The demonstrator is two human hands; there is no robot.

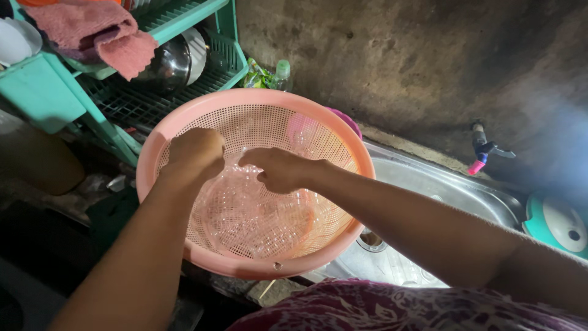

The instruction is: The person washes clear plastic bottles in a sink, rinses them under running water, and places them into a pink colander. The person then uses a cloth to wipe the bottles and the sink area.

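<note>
A round pink plastic colander [184, 119] sits over the left end of a steel sink [453, 190]. Inside it lies a clear, crinkly plastic piece [245, 214] that I cannot identify further. My left hand [195, 153] is closed in a fist on the upper left edge of that clear plastic, inside the colander. My right hand [278, 168] reaches in from the right, fingers curled and pinching the same plastic near the colander's middle. The two hands are a short gap apart.
A teal dish rack [73, 92] with a steel bowl [171, 61] and a pink cloth [98, 27] stands at the upper left. A tap with a pink tip [481, 153] juts from the rough wall. A teal and white lid [560, 224] rests at the right.
</note>
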